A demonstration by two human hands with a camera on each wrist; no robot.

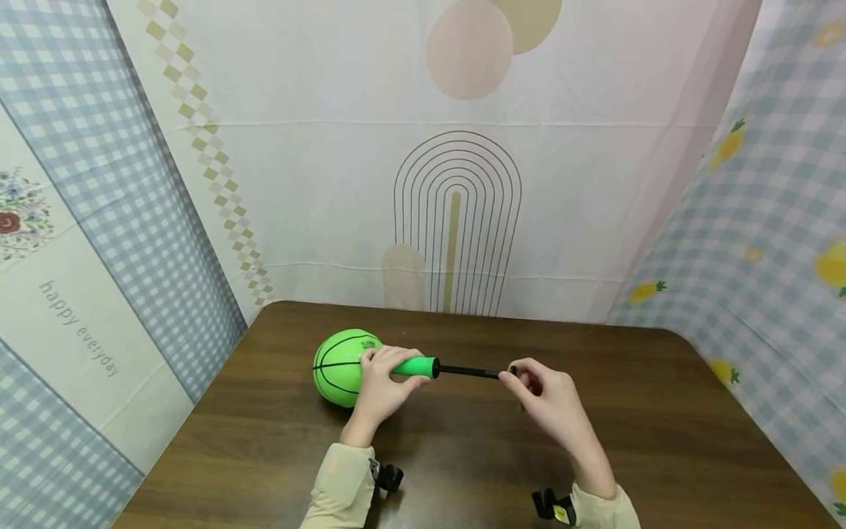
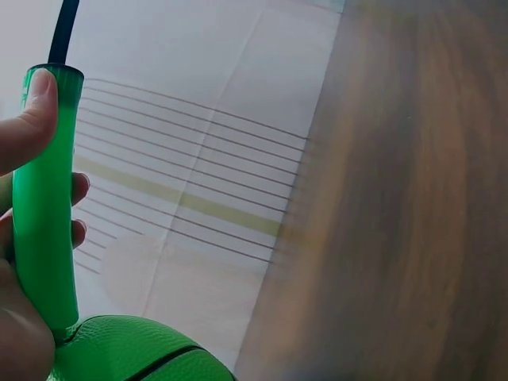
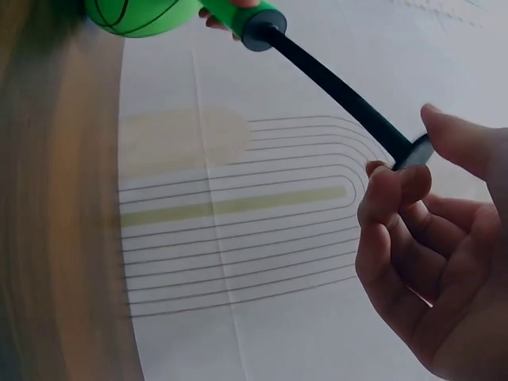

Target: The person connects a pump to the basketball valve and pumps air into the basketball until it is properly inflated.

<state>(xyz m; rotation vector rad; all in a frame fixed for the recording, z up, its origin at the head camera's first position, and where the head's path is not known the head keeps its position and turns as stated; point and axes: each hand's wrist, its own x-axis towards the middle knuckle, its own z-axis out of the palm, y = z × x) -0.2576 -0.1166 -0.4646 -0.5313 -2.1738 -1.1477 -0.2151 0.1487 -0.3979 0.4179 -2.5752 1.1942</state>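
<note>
A green toy basketball (image 1: 338,371) with black lines sits at the left of the table. Against its right side is a green hand pump (image 1: 421,366), held nearly level. My left hand (image 1: 383,386) grips the pump's barrel (image 2: 46,206), its thumb lying along the green tube near the black-rimmed end. The black rod (image 1: 468,371) stands drawn out to the right. My right hand (image 1: 555,404) pinches the small black handle (image 3: 417,151) at the rod's end between thumb and fingers. Whether a needle joins pump and ball is hidden by the left hand and ball.
The brown wooden table (image 1: 463,463) has its far edge against a patterned cloth (image 1: 317,198). Checked cloths hang on both sides. Each wrist wears a small black camera (image 1: 390,477).
</note>
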